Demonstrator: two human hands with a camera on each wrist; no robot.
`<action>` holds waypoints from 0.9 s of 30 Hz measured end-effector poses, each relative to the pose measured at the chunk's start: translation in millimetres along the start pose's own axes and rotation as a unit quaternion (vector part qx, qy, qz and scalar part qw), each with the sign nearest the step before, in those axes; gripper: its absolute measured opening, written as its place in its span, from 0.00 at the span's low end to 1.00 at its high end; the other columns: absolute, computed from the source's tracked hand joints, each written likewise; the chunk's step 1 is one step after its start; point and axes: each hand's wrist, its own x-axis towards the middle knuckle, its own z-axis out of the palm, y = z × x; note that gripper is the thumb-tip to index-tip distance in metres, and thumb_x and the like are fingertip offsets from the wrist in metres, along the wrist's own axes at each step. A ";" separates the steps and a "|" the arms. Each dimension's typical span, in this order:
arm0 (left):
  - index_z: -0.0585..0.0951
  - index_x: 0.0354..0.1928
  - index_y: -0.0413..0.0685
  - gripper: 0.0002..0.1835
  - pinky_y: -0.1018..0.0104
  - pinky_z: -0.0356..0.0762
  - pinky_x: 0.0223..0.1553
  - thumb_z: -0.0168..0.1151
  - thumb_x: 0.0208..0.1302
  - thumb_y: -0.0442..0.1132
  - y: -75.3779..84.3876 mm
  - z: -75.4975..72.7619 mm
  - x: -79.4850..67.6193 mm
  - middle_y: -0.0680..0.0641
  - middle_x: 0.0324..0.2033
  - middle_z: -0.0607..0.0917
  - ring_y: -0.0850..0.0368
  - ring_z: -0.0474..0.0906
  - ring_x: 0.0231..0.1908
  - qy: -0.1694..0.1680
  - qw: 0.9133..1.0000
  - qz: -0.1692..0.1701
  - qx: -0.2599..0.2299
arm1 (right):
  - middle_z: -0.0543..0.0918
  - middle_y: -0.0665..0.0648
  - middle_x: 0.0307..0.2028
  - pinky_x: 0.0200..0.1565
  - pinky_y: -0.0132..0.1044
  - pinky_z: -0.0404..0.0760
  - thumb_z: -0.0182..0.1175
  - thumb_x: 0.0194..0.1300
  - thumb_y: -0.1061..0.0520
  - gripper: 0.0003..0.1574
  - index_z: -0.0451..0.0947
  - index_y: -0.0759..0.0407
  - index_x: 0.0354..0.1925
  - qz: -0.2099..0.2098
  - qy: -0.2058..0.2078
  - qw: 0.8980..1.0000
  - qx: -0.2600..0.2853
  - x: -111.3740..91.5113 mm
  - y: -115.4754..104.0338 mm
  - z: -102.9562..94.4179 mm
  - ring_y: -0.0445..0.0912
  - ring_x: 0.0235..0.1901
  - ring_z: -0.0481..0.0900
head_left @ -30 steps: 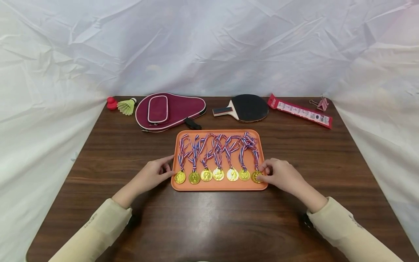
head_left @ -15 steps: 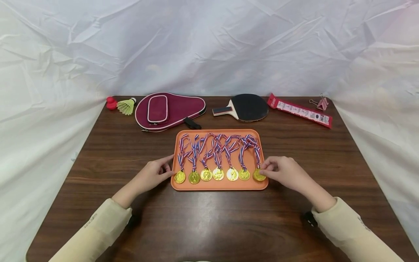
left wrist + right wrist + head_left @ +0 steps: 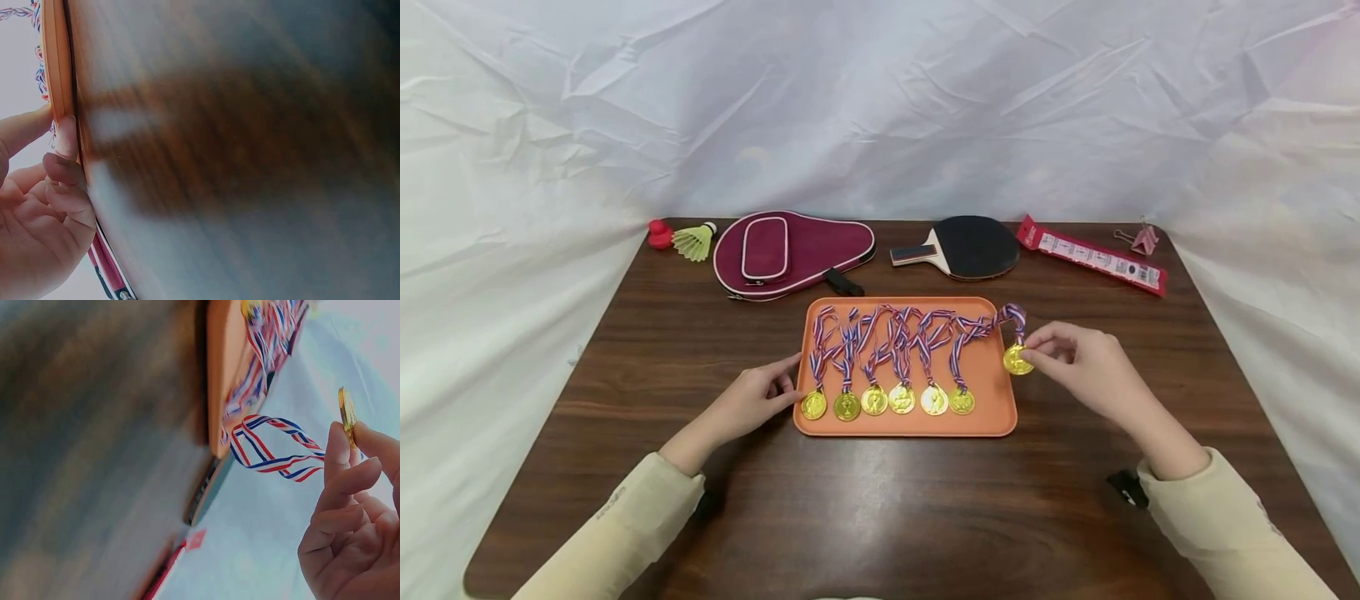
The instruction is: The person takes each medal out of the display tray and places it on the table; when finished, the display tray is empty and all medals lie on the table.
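Note:
My right hand [image 3: 1086, 367] pinches a gold medal [image 3: 1018, 360] between thumb and fingertips, raised at the tray's right rim. Its red, white and blue ribbon [image 3: 275, 447] trails back onto the orange tray [image 3: 895, 427]. In the right wrist view, the medal [image 3: 347, 415] is seen edge-on. Several other gold medals [image 3: 902, 399] lie in a row along the tray's near side, their ribbons tangled behind them. At the tray's left edge, my left hand [image 3: 752, 402] holds the rim with thumb and finger; the left wrist view shows the fingertips against the orange side [image 3: 57, 62].
Along the back of the brown table [image 3: 865, 517] lie a red rubber duck [image 3: 660, 234], a yellow shuttlecock [image 3: 694, 242], a maroon paddle case [image 3: 805, 250], a table tennis paddle [image 3: 973, 247], a red-edged packet [image 3: 1093, 257] and a pink binder clip [image 3: 1142, 240].
My right hand has lifted the rightmost medal off the tray and carried it right and away from me, drawing its ribbon along. My left hand has stayed at the tray's left edge.

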 end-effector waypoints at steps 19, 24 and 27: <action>0.63 0.64 0.44 0.32 0.69 0.64 0.19 0.60 0.59 0.43 0.3 -1.8 -0.8 0.54 0.25 0.74 0.60 0.66 0.19 -0.007 1.000 0.002 0.003 | 0.81 0.57 0.32 0.22 0.38 0.73 0.57 0.57 0.40 0.20 0.76 0.52 0.40 0.051 0.016 0.998 0.015 30.0 37.4 -22.3 0.49 0.23 0.78; 0.62 0.64 0.44 0.32 0.69 0.64 0.19 0.60 0.58 0.42 1.2 -1.6 -1.0 0.54 0.25 0.74 0.60 0.67 0.19 -0.008 1.000 0.002 0.000 | 0.81 0.58 0.33 0.22 0.39 0.71 0.56 0.59 0.41 0.19 0.76 0.53 0.40 0.057 -0.032 0.998 0.004 28.0 50.4 -13.7 0.49 0.23 0.78; 0.62 0.64 0.44 0.32 0.70 0.64 0.19 0.60 0.58 0.42 1.2 -1.2 -0.6 0.54 0.25 0.74 0.60 0.67 0.19 -0.009 1.000 0.003 -0.001 | 0.81 0.57 0.32 0.22 0.38 0.71 0.56 0.59 0.41 0.19 0.76 0.52 0.40 0.066 -0.046 0.997 -0.001 23.8 54.8 -9.9 0.46 0.22 0.76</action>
